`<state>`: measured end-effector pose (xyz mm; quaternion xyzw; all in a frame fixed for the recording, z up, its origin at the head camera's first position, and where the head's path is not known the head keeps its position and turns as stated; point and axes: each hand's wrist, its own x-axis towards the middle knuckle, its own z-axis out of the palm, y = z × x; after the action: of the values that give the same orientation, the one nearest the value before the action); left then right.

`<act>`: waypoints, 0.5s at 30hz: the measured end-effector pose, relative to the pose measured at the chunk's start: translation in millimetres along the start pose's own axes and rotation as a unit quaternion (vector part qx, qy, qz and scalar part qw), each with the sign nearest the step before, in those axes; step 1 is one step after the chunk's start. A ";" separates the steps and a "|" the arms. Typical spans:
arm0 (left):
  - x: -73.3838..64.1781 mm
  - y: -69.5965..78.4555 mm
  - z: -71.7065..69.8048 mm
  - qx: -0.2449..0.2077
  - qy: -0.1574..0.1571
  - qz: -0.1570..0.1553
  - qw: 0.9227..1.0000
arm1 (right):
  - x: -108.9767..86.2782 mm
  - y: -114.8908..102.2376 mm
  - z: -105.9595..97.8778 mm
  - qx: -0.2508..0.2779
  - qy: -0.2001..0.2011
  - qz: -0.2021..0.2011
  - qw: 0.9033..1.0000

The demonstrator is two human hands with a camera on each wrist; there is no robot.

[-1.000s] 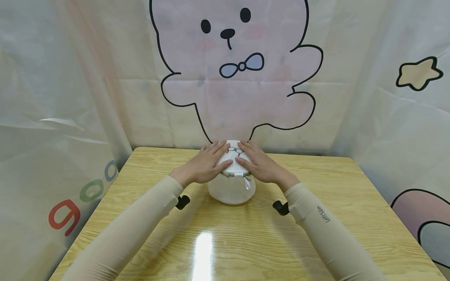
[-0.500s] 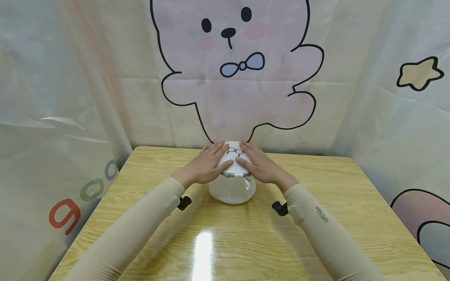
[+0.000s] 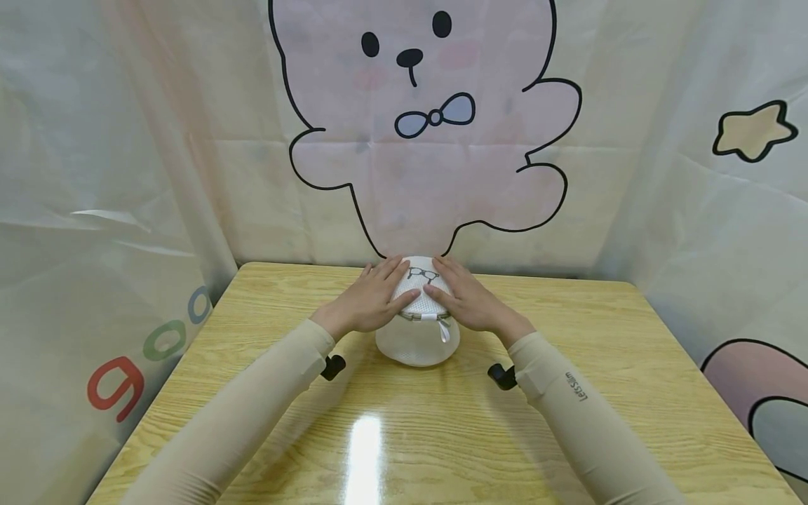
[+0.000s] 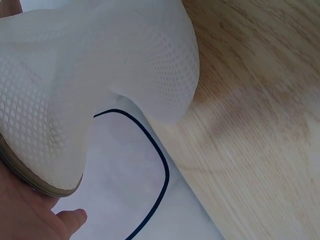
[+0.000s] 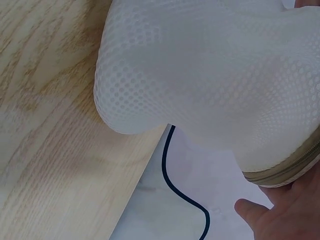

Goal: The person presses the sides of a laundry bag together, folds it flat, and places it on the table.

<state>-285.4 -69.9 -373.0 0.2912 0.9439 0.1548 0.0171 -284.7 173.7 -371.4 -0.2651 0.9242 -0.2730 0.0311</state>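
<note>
A white mesh laundry bag (image 3: 416, 344) stands on the table in front of me, its soft lower part bulging out. Its rounded top (image 3: 421, 301) bears a line drawing of glasses, and a zip with a small white tab runs below that. My left hand (image 3: 366, 298) rests along the left side of the top, fingers extended. On the opposite side lies my right hand (image 3: 473, 300), its fingers likewise straight and its thumb across the front. The wrist views show the dented mesh (image 4: 145, 55) and the brownish zip (image 5: 285, 170) beside the hands.
The wooden table (image 3: 568, 330) ends at a printed cloth backdrop (image 3: 252, 196) close behind the bag. Cloth also hangs at both sides. A bright reflection lies on the table's front part. Dark wrist mounts (image 3: 503, 376) jut inward beneath the sleeves.
Both hands and the top of the bag have sunk very slightly and come a touch nearer to me. The hold of the hands looks the same.
</note>
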 end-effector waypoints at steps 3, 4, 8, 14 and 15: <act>-0.2 0.2 1.5 0.002 0.003 0.002 1.000 | -0.3 1.1 1.2 -0.001 0.000 -0.001 1.000; -0.3 0.4 1.9 0.000 0.004 0.003 1.000 | -0.4 1.8 1.9 -0.002 0.000 -0.001 1.000; -0.3 0.6 4.2 -0.004 0.003 0.003 1.000 | -1.4 3.8 3.9 -0.005 -0.002 0.004 1.000; -0.5 0.2 8.0 -0.005 0.006 0.005 1.000 | -2.3 5.7 6.1 -0.010 -0.003 0.006 1.000; -0.3 -0.2 8.9 -0.004 0.007 0.005 1.000 | -2.4 6.0 6.4 -0.009 -0.003 0.005 1.000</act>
<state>-284.1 -67.7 -381.5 0.2948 0.9418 0.1612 0.0105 -284.2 176.0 -380.1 -0.2614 0.9280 -0.2636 0.0325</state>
